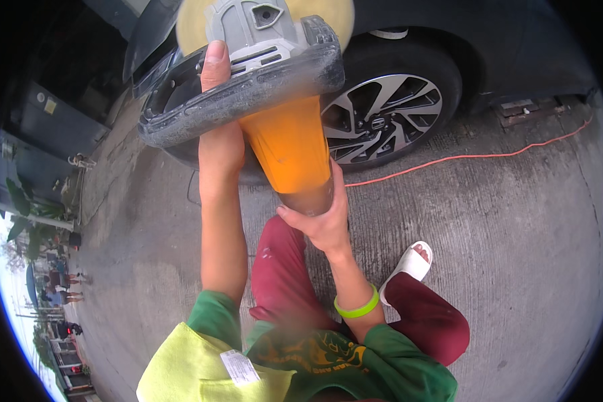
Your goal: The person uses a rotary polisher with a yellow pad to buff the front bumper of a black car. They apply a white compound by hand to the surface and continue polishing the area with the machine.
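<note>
A rotary car polisher point(294, 145) with an orange body, grey gear housing and black D-shaped handle point(241, 98) is raised in front of me. My left hand point(222, 143) grips that handle, its thumb lying over the bar towards the housing; the other fingers are hidden. Around the dark rear end of the body, my right hand point(324, 216) is closed. The pale yellow polishing pad point(331, 20) faces the dark car point(507, 45) at the top edge; whether they touch cannot be seen. Right of the polisher is the car's alloy wheel point(379, 120).
An orange-red cable point(472, 156) runs over the ribbed concrete floor point(507, 241) beside the wheel. A yellow-green cloth point(206, 367) hangs over my left shoulder. Near my right knee shows a white slide sandal point(413, 262). Potted plants point(27, 211) and distant people stand far left.
</note>
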The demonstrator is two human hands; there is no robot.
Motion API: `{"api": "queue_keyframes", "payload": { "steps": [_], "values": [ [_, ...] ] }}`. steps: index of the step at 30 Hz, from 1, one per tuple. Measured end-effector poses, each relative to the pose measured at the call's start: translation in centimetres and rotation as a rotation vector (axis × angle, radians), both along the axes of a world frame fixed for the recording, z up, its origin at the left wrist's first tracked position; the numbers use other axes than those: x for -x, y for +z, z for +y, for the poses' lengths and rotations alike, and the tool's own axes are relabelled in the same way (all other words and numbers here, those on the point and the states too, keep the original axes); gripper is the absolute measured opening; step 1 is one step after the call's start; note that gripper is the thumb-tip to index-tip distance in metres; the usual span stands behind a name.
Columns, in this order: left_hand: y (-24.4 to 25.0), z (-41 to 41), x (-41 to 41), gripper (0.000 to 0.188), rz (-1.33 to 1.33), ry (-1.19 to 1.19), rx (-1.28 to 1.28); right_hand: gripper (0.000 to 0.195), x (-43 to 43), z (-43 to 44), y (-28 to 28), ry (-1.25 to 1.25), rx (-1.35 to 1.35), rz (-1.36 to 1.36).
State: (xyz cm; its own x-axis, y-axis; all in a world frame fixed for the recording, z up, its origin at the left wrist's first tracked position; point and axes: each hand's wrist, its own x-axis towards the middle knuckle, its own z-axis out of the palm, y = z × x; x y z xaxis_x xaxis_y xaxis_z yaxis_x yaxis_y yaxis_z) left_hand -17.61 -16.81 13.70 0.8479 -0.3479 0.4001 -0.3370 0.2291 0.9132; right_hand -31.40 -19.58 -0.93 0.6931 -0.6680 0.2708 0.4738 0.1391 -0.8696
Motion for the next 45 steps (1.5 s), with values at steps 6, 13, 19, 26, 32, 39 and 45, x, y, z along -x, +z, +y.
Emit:
{"api": "queue_keyframes", "payload": {
  "steps": [6, 13, 19, 26, 32, 39, 45],
  "values": [
    [-1.3, 4.1, -0.9, 0.061, 0.179, 0.015, 0.168, 0.099, -0.9, 2.0, -1.3, 0.019, 0.140, 0.049],
    [-4.4, 9.2, -2.5, 0.061, 0.252, 0.033, 0.235, 0.100, -2.4, 4.2, -3.8, 0.058, 0.186, 0.090],
    [-8.1, 12.8, -2.2, 0.065, 0.288, 0.082, 0.387, 0.098, -1.5, 5.9, -4.6, 0.150, 0.277, 0.271],
    [-12.5, 14.4, -4.0, 0.071, 0.288, 0.094, 0.443, 0.099, -3.0, 4.8, -6.9, 0.195, 0.407, 0.349],
    [-7.7, 9.5, -3.0, 0.071, 0.241, 0.045, 0.414, 0.099, -2.3, 2.7, -4.0, 0.120, 0.278, 0.247],
    [-0.7, 2.3, -1.6, 0.060, 0.089, -0.126, 0.179, 0.099, -1.1, -0.7, 0.2, 0.055, 0.033, 0.030],
    [2.5, -2.7, 0.5, 0.053, -0.044, -0.134, 0.087, 0.097, -0.6, -2.7, 1.4, 0.025, -0.078, -0.094]
  ]
}}
